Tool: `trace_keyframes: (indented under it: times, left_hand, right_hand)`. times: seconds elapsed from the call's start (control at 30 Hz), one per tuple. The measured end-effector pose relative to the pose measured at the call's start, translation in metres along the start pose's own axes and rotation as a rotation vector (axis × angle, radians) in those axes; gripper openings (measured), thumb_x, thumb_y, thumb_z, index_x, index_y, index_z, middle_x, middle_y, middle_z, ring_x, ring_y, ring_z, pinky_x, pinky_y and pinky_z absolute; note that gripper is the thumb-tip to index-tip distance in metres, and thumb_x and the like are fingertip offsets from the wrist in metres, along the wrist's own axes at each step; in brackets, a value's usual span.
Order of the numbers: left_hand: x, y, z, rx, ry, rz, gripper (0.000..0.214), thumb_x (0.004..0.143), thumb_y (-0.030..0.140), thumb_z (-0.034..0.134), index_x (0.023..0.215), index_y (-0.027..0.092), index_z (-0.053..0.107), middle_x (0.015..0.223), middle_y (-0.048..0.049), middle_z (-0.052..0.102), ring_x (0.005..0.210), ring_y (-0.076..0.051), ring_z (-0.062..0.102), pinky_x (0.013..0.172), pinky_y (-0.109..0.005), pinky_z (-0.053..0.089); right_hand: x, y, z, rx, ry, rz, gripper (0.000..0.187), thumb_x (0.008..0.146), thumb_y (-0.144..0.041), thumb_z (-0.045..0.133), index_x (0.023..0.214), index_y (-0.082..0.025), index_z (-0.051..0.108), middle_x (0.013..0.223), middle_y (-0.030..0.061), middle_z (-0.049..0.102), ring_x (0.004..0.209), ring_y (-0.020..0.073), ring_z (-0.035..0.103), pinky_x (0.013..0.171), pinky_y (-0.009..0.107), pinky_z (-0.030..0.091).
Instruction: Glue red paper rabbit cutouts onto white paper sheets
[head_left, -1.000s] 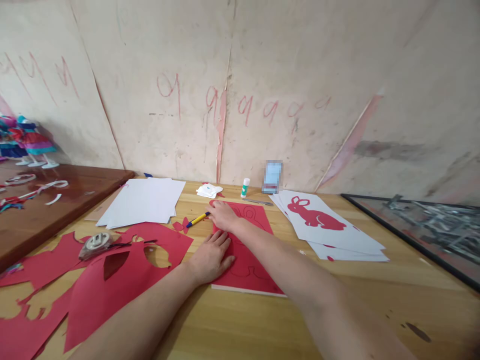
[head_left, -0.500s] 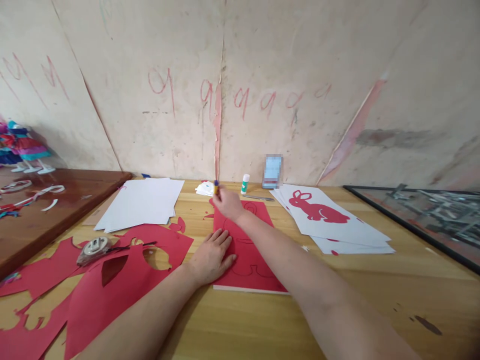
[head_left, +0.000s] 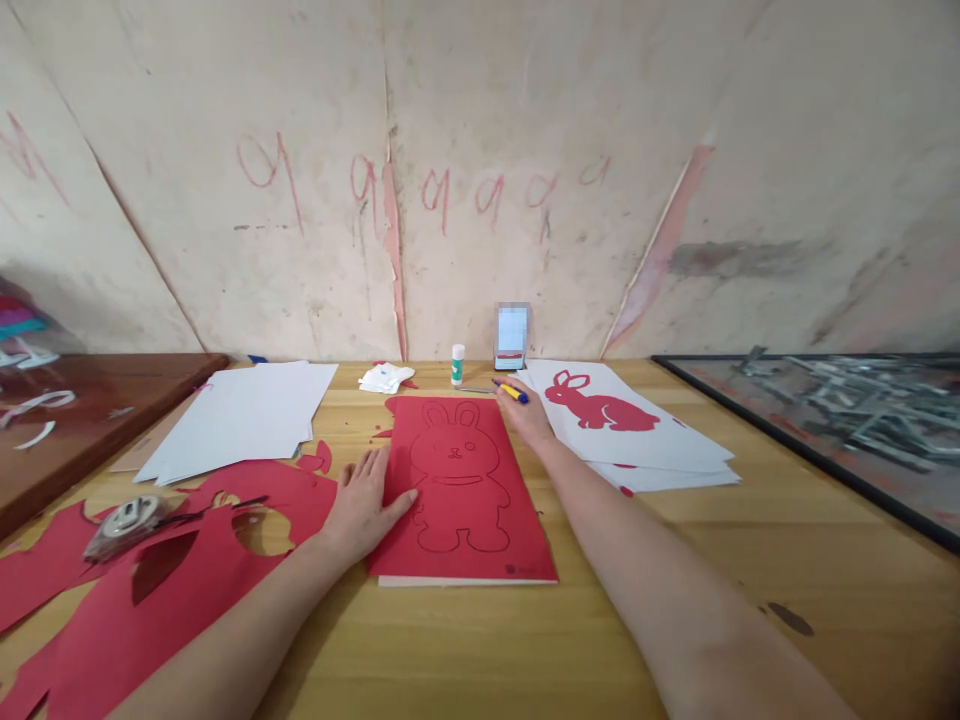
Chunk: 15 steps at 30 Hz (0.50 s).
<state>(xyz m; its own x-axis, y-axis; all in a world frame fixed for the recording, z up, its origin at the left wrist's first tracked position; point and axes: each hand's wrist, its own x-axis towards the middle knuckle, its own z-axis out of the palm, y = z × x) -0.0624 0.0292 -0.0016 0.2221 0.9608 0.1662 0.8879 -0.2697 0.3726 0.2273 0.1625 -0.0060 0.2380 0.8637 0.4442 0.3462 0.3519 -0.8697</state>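
A stack of red paper (head_left: 465, 500) lies on the wooden table (head_left: 480, 640), with a rabbit outline drawn on its top sheet. My left hand (head_left: 365, 505) rests flat and open on the stack's left edge. My right hand (head_left: 529, 415) sits just past the stack's upper right corner, fingers closed round a yellow and blue pen (head_left: 511, 391). Close to the pen tip lie thin metal scissors (head_left: 474, 389), and a glue stick (head_left: 457, 365) stands behind them.
White sheets with a red rabbit cut-out (head_left: 600, 410) lie to the right; blank white sheets (head_left: 240, 415) to the left. Red paper offcuts (head_left: 150, 570) and a tape roll (head_left: 124, 520) fill the near left. A phone (head_left: 511, 335) leans on the wall. A dark glass pane (head_left: 825, 420) lies far right.
My right hand picked the pen up from left of the red stack and carried it across to the stack's upper right corner. My left hand stayed on the stack. The camera turned right.
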Motion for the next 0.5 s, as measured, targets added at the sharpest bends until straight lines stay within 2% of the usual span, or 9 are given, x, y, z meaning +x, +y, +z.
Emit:
trace_keyframes:
  times: [0.1, 0.2, 0.3, 0.4, 0.5]
  left_hand:
    - [0.002, -0.004, 0.001, -0.077, 0.019, 0.019, 0.061, 0.089, 0.046, 0.051, 0.141, 0.017, 0.037, 0.142, -0.0171, 0.052, 0.136, -0.032, 0.043, 0.114, -0.056, 0.025]
    - [0.004, -0.009, 0.004, -0.197, 0.038, 0.008, 0.064, 0.086, 0.040, 0.056, 0.143, 0.019, 0.035, 0.137, -0.0154, 0.057, 0.131, -0.030, 0.050, 0.111, -0.051, 0.033]
    - [0.005, -0.014, 0.006, -0.275, 0.083, -0.032, 0.066, 0.084, 0.038, 0.058, 0.144, 0.019, 0.035, 0.140, -0.0151, 0.055, 0.131, -0.029, 0.050, 0.109, -0.048, 0.038]
    - [0.007, -0.014, 0.005, -0.212, 0.107, -0.080, 0.067, 0.084, 0.042, 0.058, 0.143, 0.017, 0.036, 0.145, -0.0177, 0.049, 0.137, -0.033, 0.042, 0.112, -0.053, 0.032]
    - [0.008, -0.012, 0.001, -0.165, 0.083, -0.072, 0.064, 0.084, 0.040, 0.057, 0.142, 0.017, 0.039, 0.143, -0.0168, 0.052, 0.139, -0.033, 0.040, 0.114, -0.056, 0.025]
  right_hand:
    - [0.002, -0.001, -0.002, -0.002, -0.015, 0.059, 0.043, 0.080, -0.042, 0.051, 0.113, -0.018, 0.066, 0.114, 0.0083, 0.071, 0.104, 0.0239, 0.064, 0.095, 0.041, 0.049]
    - [-0.004, -0.006, 0.006, -0.134, -0.090, 0.068, 0.039, 0.084, -0.040, 0.049, 0.115, -0.023, 0.066, 0.121, 0.0058, 0.069, 0.112, 0.0232, 0.061, 0.101, 0.041, 0.045]
    - [-0.015, -0.011, 0.017, -0.225, -0.152, 0.044, 0.039, 0.089, -0.035, 0.043, 0.121, -0.026, 0.064, 0.126, 0.0041, 0.066, 0.118, 0.0204, 0.059, 0.103, 0.038, 0.044]
    - [-0.020, -0.015, 0.022, -0.293, -0.220, -0.013, 0.043, 0.092, -0.033, 0.040, 0.129, -0.027, 0.059, 0.130, 0.0035, 0.064, 0.122, 0.0199, 0.057, 0.105, 0.038, 0.043]
    - [-0.020, -0.017, 0.023, -0.376, -0.254, -0.022, 0.046, 0.094, -0.032, 0.036, 0.136, -0.030, 0.055, 0.133, 0.0022, 0.063, 0.124, 0.0214, 0.056, 0.106, 0.041, 0.042]
